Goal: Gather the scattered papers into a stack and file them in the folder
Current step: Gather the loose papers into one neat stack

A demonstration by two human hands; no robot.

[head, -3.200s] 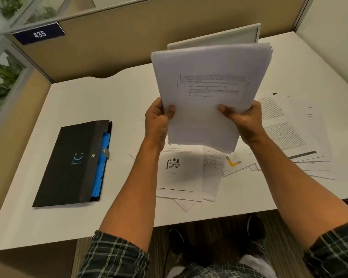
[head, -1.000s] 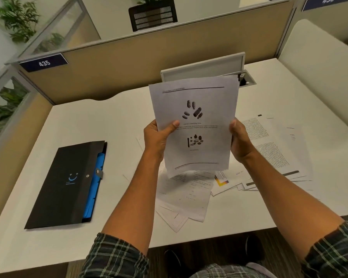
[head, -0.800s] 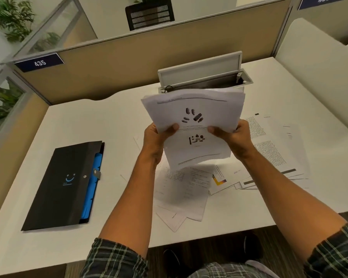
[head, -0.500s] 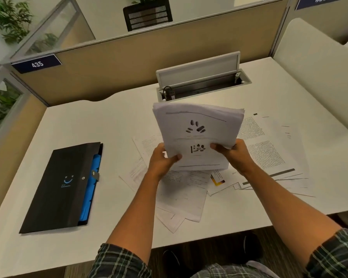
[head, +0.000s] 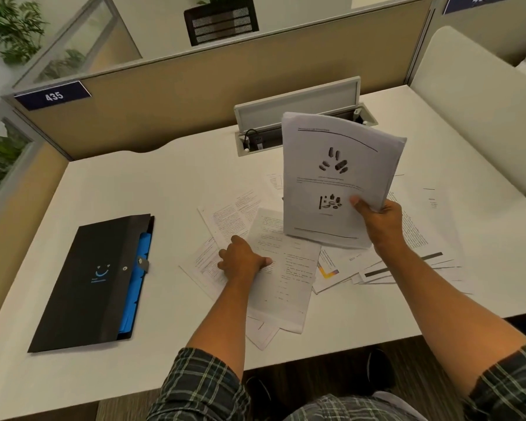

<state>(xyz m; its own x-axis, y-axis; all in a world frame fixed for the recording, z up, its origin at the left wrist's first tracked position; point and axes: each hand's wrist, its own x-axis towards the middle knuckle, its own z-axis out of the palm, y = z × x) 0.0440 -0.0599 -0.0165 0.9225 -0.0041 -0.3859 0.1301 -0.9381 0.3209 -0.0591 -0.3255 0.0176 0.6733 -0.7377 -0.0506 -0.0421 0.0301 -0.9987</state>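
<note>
My right hand (head: pixel 380 220) grips a gathered stack of papers (head: pixel 331 177) by its lower right corner and holds it upright above the desk. Its front page shows small dark pictures. My left hand (head: pixel 240 264) is down on the loose sheets (head: pixel 286 268) in the middle of the desk, thumb on top of one sheet's left edge and fingers curled at it. More scattered sheets (head: pixel 422 238) fan out to the right under my right arm. The black folder (head: pixel 88 284), with blue dividers showing along its right side, lies shut at the desk's left.
The white desk (head: pixel 164 183) is bounded by tan partition walls at the back and left. An open cable hatch (head: pixel 298 113) with a raised lid sits behind the stack. A cream panel (head: pixel 474 101) closes the right side.
My left hand has let go of the stack and dropped to a loose sheet on the desk. My right hand alone now holds the stack, raised and shifted to the right.
</note>
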